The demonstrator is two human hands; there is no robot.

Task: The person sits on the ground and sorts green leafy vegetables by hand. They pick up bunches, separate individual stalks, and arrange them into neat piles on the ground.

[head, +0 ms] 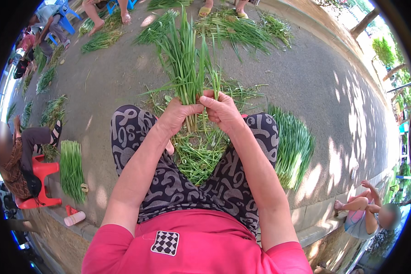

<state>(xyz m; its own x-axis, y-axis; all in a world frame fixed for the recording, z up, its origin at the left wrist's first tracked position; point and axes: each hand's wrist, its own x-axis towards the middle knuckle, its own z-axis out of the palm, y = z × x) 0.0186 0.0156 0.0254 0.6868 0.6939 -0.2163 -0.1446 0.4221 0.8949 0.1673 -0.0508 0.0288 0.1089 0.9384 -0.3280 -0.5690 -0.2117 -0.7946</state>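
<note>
My left hand [178, 114] is closed around a bunch of long, grass-like green stalks [185, 68], gripped near their pale lower ends. The leaves of this bunch fan upward, away from me. Close beside it, my right hand [221, 109] pinches a few thinner stalks [215, 80] between thumb and fingers. The two hands nearly touch above my parted knees. Beneath them, a loose heap of green stalk scraps [202, 157] covers the ground between my legs. A tidy pile of green stalks [291, 147] lies beside my right knee.
Another neat pile of stalks [72, 171] lies at left, near a red plastic stool [42, 181] with a person seated on it. A pink bottle [74, 218] lies by the kerb. Several heaps of greens [236, 29] lie ahead by other people's feet. A person [363, 215] sits at right.
</note>
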